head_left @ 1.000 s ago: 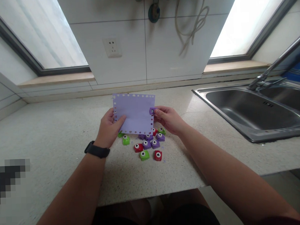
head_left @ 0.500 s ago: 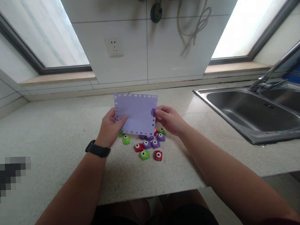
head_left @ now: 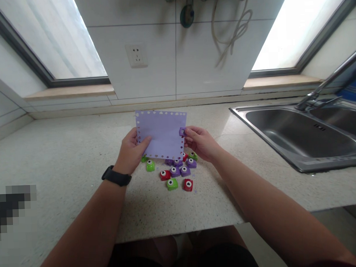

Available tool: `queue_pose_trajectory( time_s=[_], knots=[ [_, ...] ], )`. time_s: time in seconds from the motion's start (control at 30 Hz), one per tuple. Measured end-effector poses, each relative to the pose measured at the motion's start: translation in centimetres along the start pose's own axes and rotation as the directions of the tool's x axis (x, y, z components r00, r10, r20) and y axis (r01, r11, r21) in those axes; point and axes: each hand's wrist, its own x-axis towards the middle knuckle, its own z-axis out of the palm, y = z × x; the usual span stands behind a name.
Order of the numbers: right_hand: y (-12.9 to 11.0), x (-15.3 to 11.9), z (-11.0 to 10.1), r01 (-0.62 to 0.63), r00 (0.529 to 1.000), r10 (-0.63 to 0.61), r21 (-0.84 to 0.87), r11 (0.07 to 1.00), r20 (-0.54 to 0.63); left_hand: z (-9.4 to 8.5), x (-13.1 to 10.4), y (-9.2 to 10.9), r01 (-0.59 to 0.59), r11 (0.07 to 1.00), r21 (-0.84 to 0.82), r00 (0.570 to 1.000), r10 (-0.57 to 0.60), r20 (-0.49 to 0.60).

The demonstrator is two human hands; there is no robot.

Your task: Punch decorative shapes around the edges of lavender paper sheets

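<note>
A sheet of purple paper (head_left: 163,130) is held up over the counter, small shapes punched along its edges. My left hand (head_left: 133,148) grips its left side, thumb flat on the front and fingers behind. On the right edge of the sheet sits a purple craft punch (head_left: 182,131), pinched in my right hand (head_left: 202,142); the lower fingers curl behind it. Below the paper lie several more craft punches: a green one (head_left: 172,184), a red one (head_left: 188,184) and a purple one (head_left: 185,171) among them. The paper's lower edge partly hides some of these.
A steel sink (head_left: 300,133) with a tap (head_left: 311,95) is set into the counter (head_left: 65,161) at right. A wall socket (head_left: 136,55) and a hanging cable (head_left: 235,34) are on the tiled wall. Tiny purple paper bits (head_left: 195,191) lie near the punches.
My right thumb has drawn back slightly, so more of the purple punch's top shows. The paper and my left hand are nearly still.
</note>
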Motion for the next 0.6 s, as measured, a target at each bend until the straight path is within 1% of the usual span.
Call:
queue_pose_trajectory(
  time_s=[0.27, 0.43, 0.6],
  knots=[
    [-0.48, -0.25, 0.59, 0.032, 0.999, -0.031, 0.021, 0.999, -0.043, -0.1, 0.06, -0.2, -0.006, 1.0, 0.026, 1.0, 0.006, 0.005],
    [-0.54, -0.2, 0.52, 0.031, 0.998, -0.03, 0.017, 0.999, -0.057, -0.11, 0.14, -0.31, -0.008, 0.999, 0.039, 1.0, 0.009, -0.012],
    [-0.61, -0.24, 0.38, 0.035, 0.998, -0.035, -0.006, 0.999, -0.055, -0.22, 0.18, -0.31, -0.015, 0.999, 0.044, 1.0, 0.015, -0.008]
  ],
)
